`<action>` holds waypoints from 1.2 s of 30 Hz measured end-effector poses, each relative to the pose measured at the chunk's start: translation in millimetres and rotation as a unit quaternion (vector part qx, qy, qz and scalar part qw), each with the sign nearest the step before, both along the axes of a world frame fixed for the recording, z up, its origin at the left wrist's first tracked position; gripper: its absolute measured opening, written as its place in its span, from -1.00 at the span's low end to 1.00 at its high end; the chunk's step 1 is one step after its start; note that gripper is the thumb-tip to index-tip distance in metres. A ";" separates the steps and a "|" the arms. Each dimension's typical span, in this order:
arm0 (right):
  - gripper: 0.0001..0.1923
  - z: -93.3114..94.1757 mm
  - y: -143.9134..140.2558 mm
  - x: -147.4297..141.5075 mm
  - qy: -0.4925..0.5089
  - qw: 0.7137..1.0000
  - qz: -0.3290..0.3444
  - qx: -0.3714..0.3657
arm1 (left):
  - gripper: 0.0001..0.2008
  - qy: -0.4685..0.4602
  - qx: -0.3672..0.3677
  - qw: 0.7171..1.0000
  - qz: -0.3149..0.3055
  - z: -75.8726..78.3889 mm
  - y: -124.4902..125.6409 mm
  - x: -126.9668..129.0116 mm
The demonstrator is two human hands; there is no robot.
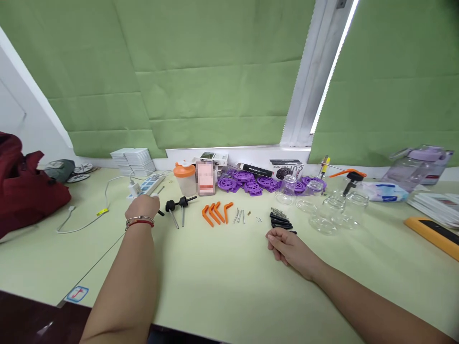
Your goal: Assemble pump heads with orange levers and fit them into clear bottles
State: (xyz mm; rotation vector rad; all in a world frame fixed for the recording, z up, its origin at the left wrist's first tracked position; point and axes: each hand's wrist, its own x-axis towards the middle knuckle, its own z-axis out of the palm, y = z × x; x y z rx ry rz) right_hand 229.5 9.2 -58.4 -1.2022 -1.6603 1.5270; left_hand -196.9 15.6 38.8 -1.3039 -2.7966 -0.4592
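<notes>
At the left, my left hand (pixel 142 208) is closed, palm down, beside a white power strip (pixel 153 181). A short black end sticks out past its fingers, but the rest of what it grips is hidden. Just right of it lie two black-headed parts with metal rods (pixel 182 210). My right hand (pixel 289 247) rests on the table with fingers curled and thumb pressed in; whatever is between them, if anything, does not show. Close behind it are black stick-like pieces (pixel 280 220) and a row of screws (pixel 278 212). Several orange bent pieces (pixel 214 213) and metal pins (pixel 239 216) lie between my hands.
Purple patterned discs (pixel 253 186), a phone (pixel 205 178) and an orange-lidded shaker (pixel 185 179) line the back. Clear glass cups (pixel 333 210) stand at the right, before a lilac-lidded bottle (pixel 416 167). A white cable (pixel 106 191) and a red bag (pixel 30 191) are at the left.
</notes>
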 end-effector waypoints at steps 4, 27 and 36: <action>-0.68 0.5 -0.5 -0.1 -0.009 1.000 0.000 0.001 | -0.53 -0.024 -0.053 0.997 0.042 -15.5 5.1 -0.3; -0.74 4.1 -0.1 -1.9 -0.007 1.000 0.005 0.002 | -0.62 0.133 -0.118 0.964 -0.198 -53.2 36.9 19.5; -0.75 3.0 0.3 -3.2 -0.006 1.000 -0.001 0.012 | -0.62 0.135 -0.026 0.972 -0.191 -28.7 28.3 23.3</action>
